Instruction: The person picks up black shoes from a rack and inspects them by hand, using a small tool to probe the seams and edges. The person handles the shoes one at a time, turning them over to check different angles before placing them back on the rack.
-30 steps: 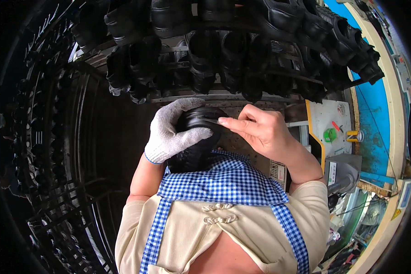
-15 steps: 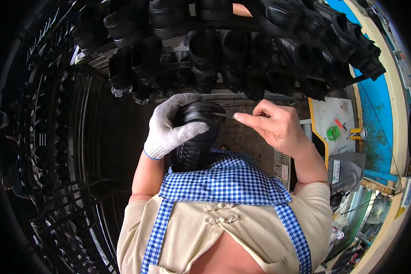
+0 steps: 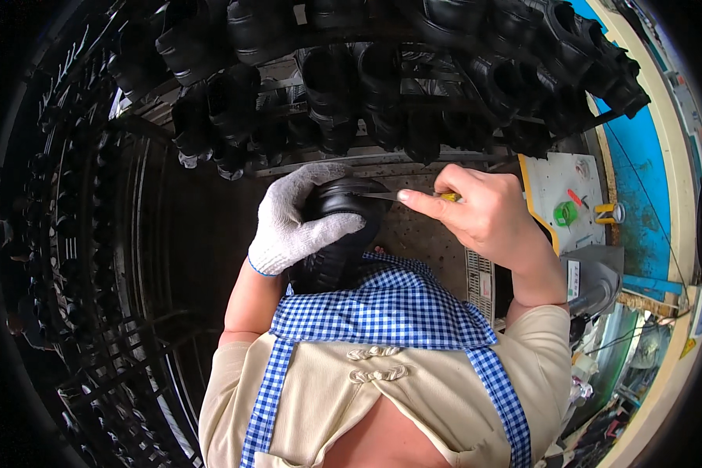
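Note:
A black shoe (image 3: 337,204) is held in front of the apron, toe end pointing away and ridged sole partly in view. My left hand (image 3: 285,226), in a white knitted glove, is wrapped round it, fingers over the far side and thumb across the near side. Bare and closed, my right hand (image 3: 483,214) pinches a slim knife (image 3: 386,196) between thumb and fingers. Its thin metal blade reaches left to the shoe's upper edge and seems to touch it; a bit of yellow handle shows among the fingers.
Racks of black shoes (image 3: 327,74) stand across the far side, with another dark rack (image 3: 70,249) at the left. A white worktop (image 3: 558,175) at the right bears a green cup (image 3: 565,212), a red tool (image 3: 576,197) and a yellow roll (image 3: 609,213). Below is a grey machine (image 3: 595,281).
My right hand has turned a little, and the yellow handle now shows. The shoe in my left hand has shifted slightly right. The racks sit a little further left in view.

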The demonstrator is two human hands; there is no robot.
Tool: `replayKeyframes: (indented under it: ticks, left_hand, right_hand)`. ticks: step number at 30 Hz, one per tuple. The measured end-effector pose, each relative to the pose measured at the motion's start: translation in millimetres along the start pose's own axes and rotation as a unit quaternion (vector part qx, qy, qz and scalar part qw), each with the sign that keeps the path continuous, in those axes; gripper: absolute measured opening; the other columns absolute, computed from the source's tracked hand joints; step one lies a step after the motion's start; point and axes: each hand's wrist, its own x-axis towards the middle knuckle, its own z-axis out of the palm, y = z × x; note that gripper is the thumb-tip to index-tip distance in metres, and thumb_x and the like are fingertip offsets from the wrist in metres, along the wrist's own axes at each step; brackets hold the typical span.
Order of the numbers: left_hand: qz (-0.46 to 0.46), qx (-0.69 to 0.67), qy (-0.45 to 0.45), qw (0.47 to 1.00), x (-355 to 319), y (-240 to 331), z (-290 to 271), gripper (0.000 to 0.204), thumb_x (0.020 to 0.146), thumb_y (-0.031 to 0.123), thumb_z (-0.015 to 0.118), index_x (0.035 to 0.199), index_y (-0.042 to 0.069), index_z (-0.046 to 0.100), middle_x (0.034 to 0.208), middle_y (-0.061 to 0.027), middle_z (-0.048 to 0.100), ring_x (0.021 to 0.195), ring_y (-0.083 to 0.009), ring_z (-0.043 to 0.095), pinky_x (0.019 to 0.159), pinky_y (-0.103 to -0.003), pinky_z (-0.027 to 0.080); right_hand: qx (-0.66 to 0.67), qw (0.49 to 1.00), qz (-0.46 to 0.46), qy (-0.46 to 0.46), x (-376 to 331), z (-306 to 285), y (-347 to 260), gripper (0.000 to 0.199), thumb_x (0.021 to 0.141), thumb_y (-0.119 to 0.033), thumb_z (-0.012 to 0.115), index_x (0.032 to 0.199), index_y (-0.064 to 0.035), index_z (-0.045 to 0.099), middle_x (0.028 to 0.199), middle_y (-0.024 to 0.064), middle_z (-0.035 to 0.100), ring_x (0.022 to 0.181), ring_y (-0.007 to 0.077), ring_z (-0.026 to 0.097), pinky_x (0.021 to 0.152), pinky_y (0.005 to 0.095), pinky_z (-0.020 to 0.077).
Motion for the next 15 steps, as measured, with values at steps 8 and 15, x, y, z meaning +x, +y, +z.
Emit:
replayKeyframes:
  ticks: [8, 15]
  left_hand:
    - [-0.008, 0.036, -0.004, 0.999, 3.9, -0.8, 13.5, 0.062, 0.070, 0.022, 0.090, 0.121, -0.005, 0.065, 0.110, -0.0116, 0.071, 0.101, -0.0166, 0.067, 0.093, -0.031, 0.053]
    - [-0.016, 0.034, -0.007, 0.999, 7.9, -4.3, 16.1, 0.061, 0.069, 0.022, 0.089, 0.120, -0.003, 0.066, 0.109, -0.0107, 0.071, 0.099, -0.0163, 0.067, 0.092, -0.031, 0.053]
  right_hand:
    - [-0.010, 1.000, -0.007, 0.003, -3.8, 0.2, 3.1, 0.046, 0.070, -0.004, 0.072, 0.113, -0.0203, 0.077, 0.077, 0.0020, 0.055, 0.061, 0.0145, 0.060, 0.048, 0.0281, 0.0463]
    - [-0.017, 1.000, -0.003, 0.006, -1.1, 4.2, 2.2, 0.044, 0.069, -0.003, 0.072, 0.110, -0.0190, 0.077, 0.077, 0.0024, 0.056, 0.060, 0.0154, 0.060, 0.049, 0.0289, 0.0469]
